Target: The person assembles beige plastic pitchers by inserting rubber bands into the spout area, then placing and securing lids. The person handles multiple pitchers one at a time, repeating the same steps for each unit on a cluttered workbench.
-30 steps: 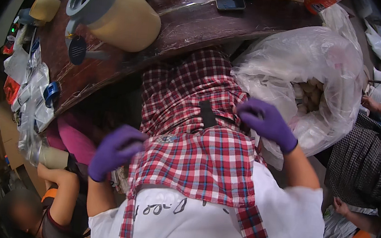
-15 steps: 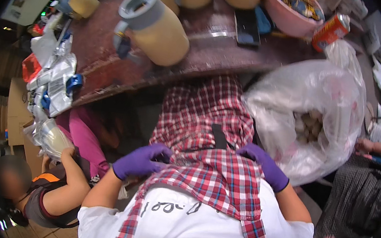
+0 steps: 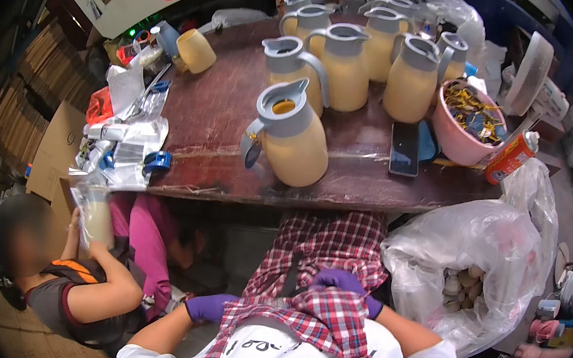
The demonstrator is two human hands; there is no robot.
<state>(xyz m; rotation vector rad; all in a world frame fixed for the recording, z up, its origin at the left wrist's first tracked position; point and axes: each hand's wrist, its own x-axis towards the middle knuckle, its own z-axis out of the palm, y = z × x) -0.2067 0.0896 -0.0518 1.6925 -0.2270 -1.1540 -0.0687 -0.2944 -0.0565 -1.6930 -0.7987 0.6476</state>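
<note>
Head view: a dark red table (image 3: 197,126) spans the middle, its near edge just ahead of the wearer. At left, a seated co-worker (image 3: 104,292) holds a pale item wrapped in clear plastic (image 3: 98,221). A red checked apron (image 3: 337,319) lies over the wearer's front, reaching down over the lap toward the table's edge, its upper part bunched in folds. To the right, just beside the table, sits a large clear plastic bag (image 3: 416,279), open, with rounded pale pieces (image 3: 465,288) inside. On the table, a pink basin (image 3: 461,135) holds small dark and yellow bits; near it, cream jugs (image 3: 344,79) with grey tops stand upright, one front jug (image 3: 296,152) nearest the edge. An orange-red spray can (image 3: 511,161) leans beside the basin. Both hands wear purple gloves: the right hand (image 3: 345,282) curls against the apron's folds, the left hand (image 3: 207,308) touches its side; whether either pinches cloth, I cannot tell. Smallest is a black phone (image 3: 405,150), lying left of the basin
</note>
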